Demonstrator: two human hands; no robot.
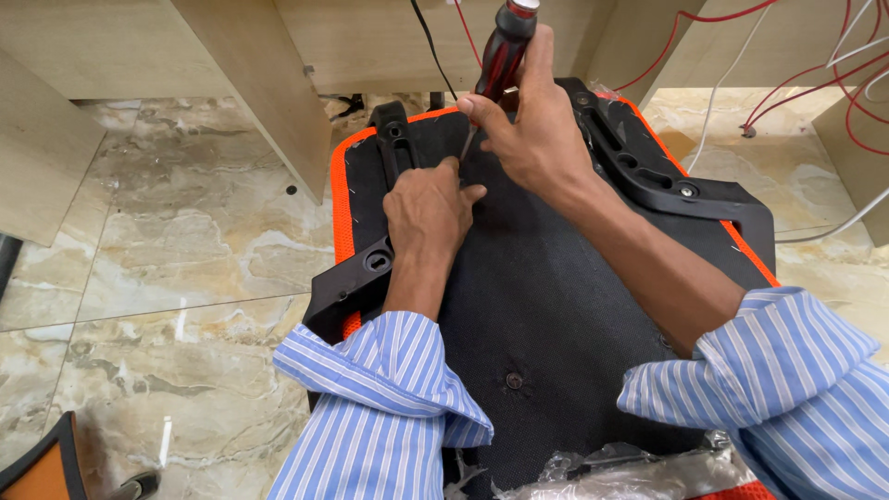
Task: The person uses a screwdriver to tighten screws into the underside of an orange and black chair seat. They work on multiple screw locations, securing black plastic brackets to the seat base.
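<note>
An upturned chair seat (537, 306) with a black underside and orange fabric edge lies in front of me. My right hand (528, 130) grips a screwdriver (503, 51) with a red and black handle, its shaft angled down to the seat. My left hand (428, 211) rests on the seat with its fingertips at the screwdriver tip, beside the left black plastic bracket (366, 268). A second black bracket (667, 181) runs along the right side. A screw hole (513, 381) shows near the seat's front.
Light wooden desk panels (259, 83) stand behind the seat on a marble tile floor (167, 259). Red and white cables (815, 83) hang at the upper right. Crumpled clear plastic wrap (630, 472) lies at the bottom edge. An orange and black object (42, 463) sits at the bottom left.
</note>
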